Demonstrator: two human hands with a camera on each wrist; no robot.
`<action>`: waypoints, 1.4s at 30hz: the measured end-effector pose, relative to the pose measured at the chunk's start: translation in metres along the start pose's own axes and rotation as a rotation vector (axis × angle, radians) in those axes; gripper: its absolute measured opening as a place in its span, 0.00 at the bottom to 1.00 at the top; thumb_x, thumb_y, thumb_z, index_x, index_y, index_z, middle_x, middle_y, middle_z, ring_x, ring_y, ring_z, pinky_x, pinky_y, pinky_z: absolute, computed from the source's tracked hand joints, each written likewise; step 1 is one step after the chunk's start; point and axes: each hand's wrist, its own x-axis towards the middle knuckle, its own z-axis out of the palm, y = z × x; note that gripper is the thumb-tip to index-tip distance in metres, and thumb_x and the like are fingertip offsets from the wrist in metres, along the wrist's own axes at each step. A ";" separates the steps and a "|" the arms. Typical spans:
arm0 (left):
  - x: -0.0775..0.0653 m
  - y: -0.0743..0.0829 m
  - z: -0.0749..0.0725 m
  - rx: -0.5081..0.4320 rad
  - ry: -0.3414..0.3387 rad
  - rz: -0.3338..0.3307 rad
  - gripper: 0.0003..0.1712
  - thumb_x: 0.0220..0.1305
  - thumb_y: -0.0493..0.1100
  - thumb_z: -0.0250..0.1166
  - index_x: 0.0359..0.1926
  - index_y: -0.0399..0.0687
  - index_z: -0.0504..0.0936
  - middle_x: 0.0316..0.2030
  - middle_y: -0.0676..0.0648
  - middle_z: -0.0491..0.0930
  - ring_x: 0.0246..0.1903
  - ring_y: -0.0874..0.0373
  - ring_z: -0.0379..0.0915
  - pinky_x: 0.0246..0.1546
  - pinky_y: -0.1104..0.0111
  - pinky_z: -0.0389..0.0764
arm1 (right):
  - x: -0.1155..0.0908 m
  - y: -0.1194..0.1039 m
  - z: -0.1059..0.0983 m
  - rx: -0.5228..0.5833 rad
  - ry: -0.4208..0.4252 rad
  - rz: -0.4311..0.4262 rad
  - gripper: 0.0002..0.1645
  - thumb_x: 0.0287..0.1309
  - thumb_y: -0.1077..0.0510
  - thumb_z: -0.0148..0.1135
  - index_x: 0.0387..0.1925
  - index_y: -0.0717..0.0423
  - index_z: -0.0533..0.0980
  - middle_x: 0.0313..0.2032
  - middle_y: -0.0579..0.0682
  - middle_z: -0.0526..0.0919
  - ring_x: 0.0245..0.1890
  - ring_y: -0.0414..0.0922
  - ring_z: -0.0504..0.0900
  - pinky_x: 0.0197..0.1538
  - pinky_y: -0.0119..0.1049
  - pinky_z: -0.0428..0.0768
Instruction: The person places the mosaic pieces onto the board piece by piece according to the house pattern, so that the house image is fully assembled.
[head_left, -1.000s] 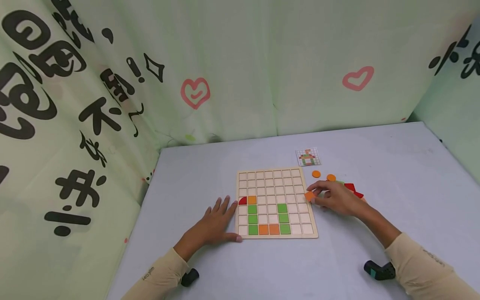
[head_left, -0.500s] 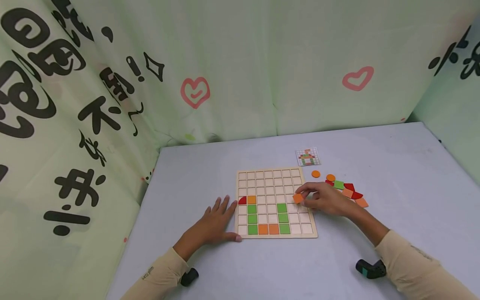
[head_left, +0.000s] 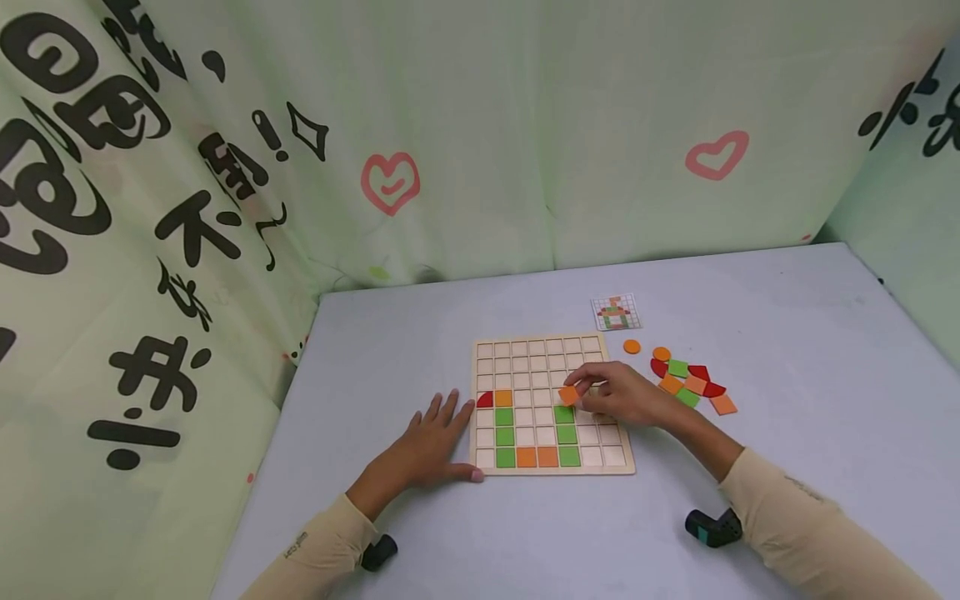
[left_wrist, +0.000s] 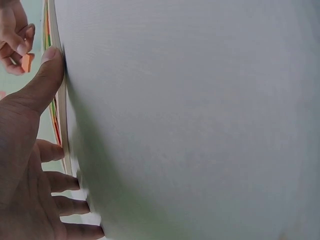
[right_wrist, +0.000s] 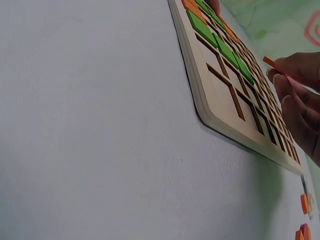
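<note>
"Leftward since half a second ago goes the right hand (head_left: 626, 396), taking an orange tile (head_left: 569, 395) further over the board (head_left: 522, 416) and baring more of the loose tiles (head_left: 695, 384)."

"What stays put?"

"The left hand (head_left: 435, 446) and the board."

"And the biggest thing around?"

"The curtain (head_left: 555, 208), pale green with black writing and pink hearts, hanging behind the desk (head_left: 390, 358). On the desk lies the board, a flat wooden grid."

"How are the hands?"

"The left has its fingers spread, with thumb and forefinger at the board's left edge. The right pinches the orange tile between thumb and fingers. That tile is in the air above the board, near the top of the right green column (head_left: 566, 435), askew to the grid."

"What else?"

"The loose tiles, red, green and orange, cluster right of the board. Inside it, a left green column (head_left: 505, 437) matches the right one, three tiles each. The card (head_left: 617, 312), printed with a figure, lies by the far right corner."

"Smallest?"

"Single tiles: two orange ones (head_left: 547, 457) between the columns in the nearest row, a yellow-orange one (head_left: 503, 398) above the left column, a red quarter-round (head_left: 484, 400) beside that. Two orange discs (head_left: 632, 346) lie near the cluster."
</note>
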 end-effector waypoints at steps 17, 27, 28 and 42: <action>0.000 0.000 -0.001 -0.008 0.004 0.006 0.65 0.51 0.76 0.67 0.80 0.53 0.49 0.80 0.39 0.45 0.78 0.35 0.40 0.70 0.37 0.57 | 0.022 -0.012 0.017 -0.049 0.038 -0.081 0.14 0.58 0.60 0.72 0.46 0.55 0.82 0.33 0.45 0.82 0.34 0.43 0.77 0.36 0.30 0.75; 0.001 0.000 -0.001 -0.008 0.003 0.006 0.65 0.51 0.76 0.67 0.80 0.53 0.50 0.80 0.39 0.46 0.78 0.35 0.40 0.70 0.37 0.57 | 0.032 -0.021 0.034 -0.116 0.074 -0.044 0.13 0.56 0.62 0.70 0.44 0.56 0.82 0.31 0.44 0.81 0.35 0.42 0.76 0.42 0.35 0.74; 0.001 0.000 -0.001 -0.010 0.003 0.007 0.65 0.51 0.76 0.67 0.80 0.53 0.50 0.79 0.39 0.46 0.78 0.35 0.40 0.70 0.37 0.57 | 0.034 -0.022 0.036 -0.126 0.075 -0.042 0.13 0.56 0.62 0.70 0.44 0.56 0.82 0.31 0.43 0.81 0.35 0.41 0.76 0.42 0.35 0.74; 0.001 -0.001 0.000 -0.013 -0.008 0.003 0.65 0.51 0.76 0.67 0.80 0.53 0.49 0.80 0.39 0.45 0.78 0.35 0.40 0.70 0.37 0.58 | 0.047 -0.036 0.055 -0.249 0.099 0.017 0.14 0.55 0.59 0.71 0.45 0.53 0.84 0.34 0.44 0.83 0.35 0.42 0.76 0.42 0.37 0.75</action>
